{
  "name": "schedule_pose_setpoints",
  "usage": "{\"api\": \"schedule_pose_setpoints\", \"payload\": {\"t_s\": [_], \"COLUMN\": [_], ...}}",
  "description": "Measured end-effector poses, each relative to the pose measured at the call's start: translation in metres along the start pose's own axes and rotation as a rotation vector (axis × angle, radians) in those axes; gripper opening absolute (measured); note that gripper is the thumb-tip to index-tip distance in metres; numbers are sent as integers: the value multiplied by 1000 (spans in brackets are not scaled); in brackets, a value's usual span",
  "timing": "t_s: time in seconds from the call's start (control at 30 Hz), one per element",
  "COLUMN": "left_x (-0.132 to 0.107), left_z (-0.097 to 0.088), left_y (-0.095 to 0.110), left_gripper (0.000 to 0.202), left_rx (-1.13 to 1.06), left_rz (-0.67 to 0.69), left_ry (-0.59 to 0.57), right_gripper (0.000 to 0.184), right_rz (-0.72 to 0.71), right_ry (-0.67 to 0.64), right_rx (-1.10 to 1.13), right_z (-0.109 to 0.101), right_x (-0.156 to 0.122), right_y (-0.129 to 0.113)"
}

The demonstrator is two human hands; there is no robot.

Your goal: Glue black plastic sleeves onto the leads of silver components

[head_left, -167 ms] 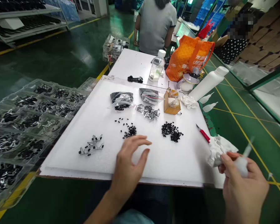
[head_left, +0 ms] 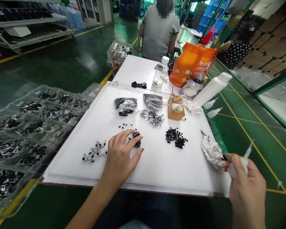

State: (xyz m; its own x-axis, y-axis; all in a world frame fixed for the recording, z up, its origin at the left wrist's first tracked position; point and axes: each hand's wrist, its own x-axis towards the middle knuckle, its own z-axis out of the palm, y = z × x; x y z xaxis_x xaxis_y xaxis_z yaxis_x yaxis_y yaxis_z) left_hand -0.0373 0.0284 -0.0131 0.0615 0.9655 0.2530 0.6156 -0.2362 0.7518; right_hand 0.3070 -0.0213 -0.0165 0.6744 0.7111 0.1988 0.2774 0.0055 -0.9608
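My left hand lies over the white foam board with fingers spread, its fingertips reaching a small heap of black parts. To its left lies a cluster of metal clips with black ends. My right hand is closed round a small white squeeze bottle with a thin nozzle, at the board's right front corner. A crumpled white cloth lies just left of that hand, over a red-handled knife.
Another black-part heap, loose metal clips, two bags, a small cardboard box, a white bottle, a water bottle and an orange bag sit farther back. Clear trays fill the left. A person stands beyond.
My left hand moved forward and left onto the black parts. The cloth now lies on the board over the knife, and my right hand shifted slightly with the bottle.
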Motion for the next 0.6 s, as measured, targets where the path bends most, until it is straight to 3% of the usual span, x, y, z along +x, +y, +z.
{"api": "schedule_pose_setpoints", "payload": {"t_s": [0.07, 0.13, 0.37, 0.47, 0.6], "left_x": [5, 7, 3, 2, 1], "left_z": [3, 8, 14, 14, 13], "left_y": [-6, -9, -13, -15, -19], "left_gripper": [32, 33, 22, 21, 23], "left_rx": [125, 221, 372, 375, 351], "left_rz": [83, 152, 345, 427, 503], "left_ry": [-30, -40, -13, -17, -25], "right_gripper": [32, 31, 23, 17, 12], "right_rz": [0, -7, -131, -212, -303], "right_ry": [-32, -151, -659, -712, -695], "right_rx": [39, 23, -302, -436, -510], "right_z": [14, 35, 140, 175, 190], "right_x": [2, 6, 27, 28, 27], "right_y": [-6, -16, -45, -49, -48]}}
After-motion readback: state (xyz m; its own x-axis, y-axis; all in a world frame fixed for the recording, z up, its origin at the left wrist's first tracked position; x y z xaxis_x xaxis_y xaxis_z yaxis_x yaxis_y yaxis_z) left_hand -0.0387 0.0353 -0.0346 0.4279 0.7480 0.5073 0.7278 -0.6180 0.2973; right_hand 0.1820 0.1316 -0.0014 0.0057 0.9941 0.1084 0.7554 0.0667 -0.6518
